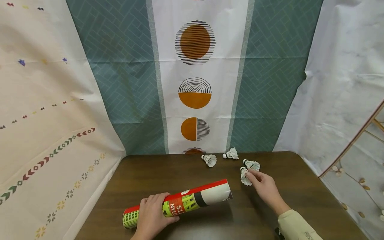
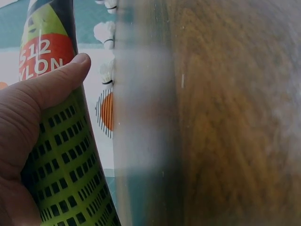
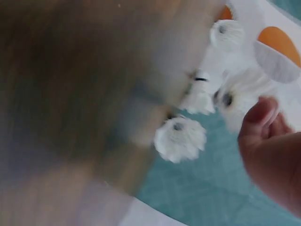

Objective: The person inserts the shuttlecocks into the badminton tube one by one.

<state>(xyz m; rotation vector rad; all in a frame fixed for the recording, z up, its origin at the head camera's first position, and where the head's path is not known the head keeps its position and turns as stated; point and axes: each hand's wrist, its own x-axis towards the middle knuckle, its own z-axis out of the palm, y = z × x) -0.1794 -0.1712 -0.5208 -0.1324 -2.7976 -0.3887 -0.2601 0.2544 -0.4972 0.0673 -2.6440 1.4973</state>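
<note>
A printed shuttlecock tube point(image 1: 180, 204) lies across my left hand's grip, its right end raised above the table. My left hand point(image 1: 153, 213) is wrapped round its yellow-green part; in the left wrist view the thumb presses along the tube point(image 2: 70, 141) below the word NYLON. At the right, my right hand point(image 1: 265, 186) pinches the feathered skirt of a white shuttlecock point(image 1: 245, 178), cork toward the back. This shuttlecock point(image 3: 242, 96) shows at the thumb tip in the right wrist view. Just behind it lies another shuttlecock point(image 1: 252, 165).
Two more shuttlecocks, one on the left point(image 1: 210, 160) and one on the right point(image 1: 231, 153), lie near the back edge of the dark wooden table point(image 1: 144, 176). A patterned cloth point(image 1: 195, 110) hangs behind the table, with pale cloths at both sides.
</note>
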